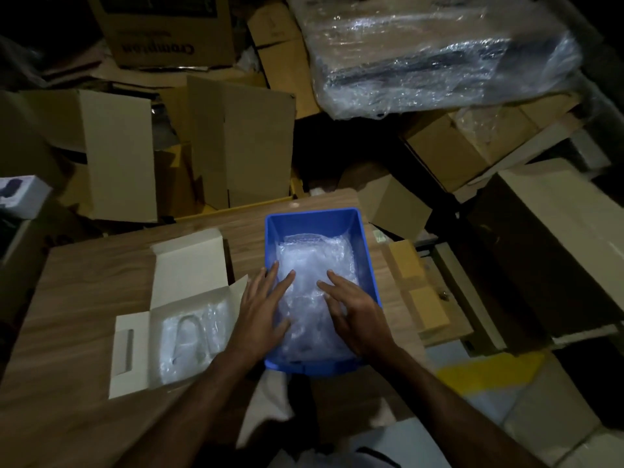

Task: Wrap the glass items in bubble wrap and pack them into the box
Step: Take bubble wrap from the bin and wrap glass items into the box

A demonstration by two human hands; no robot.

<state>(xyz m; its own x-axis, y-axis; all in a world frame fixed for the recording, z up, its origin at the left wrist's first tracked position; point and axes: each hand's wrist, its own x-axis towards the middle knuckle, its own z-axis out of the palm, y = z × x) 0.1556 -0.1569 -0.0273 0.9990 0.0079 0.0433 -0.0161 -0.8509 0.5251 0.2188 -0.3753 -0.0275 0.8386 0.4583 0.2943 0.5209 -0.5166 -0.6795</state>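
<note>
The fingers [287, 280] of the left hand [260, 312] are spread flat and loosely apart, lying on crumpled bubble wrap [314, 292] without gripping it. The right hand [354, 312] rests beside it, fingers also splayed open on the same wrap, palm down, grasping nothing. Whether glass sits under the wrap cannot be told.

The wrap fills a blue plastic bin [363, 238], which stands on a wood-grain desk [84, 298] with its near end at the desk's front edge.

Just left of the bin lies an open white carton [189, 265], lid flap raised. Inside it sits a bubble-wrapped item [187, 339] with a curved clear outline, lying in the carton's tray.

Beyond the desk, brown cardboard boxes [236, 136] stand and lean in a heap. One box at the top [162, 25] bears the word "Crompton", upside down. To the upper right rests a large bundle wrapped in clear plastic film [439, 55].
</note>
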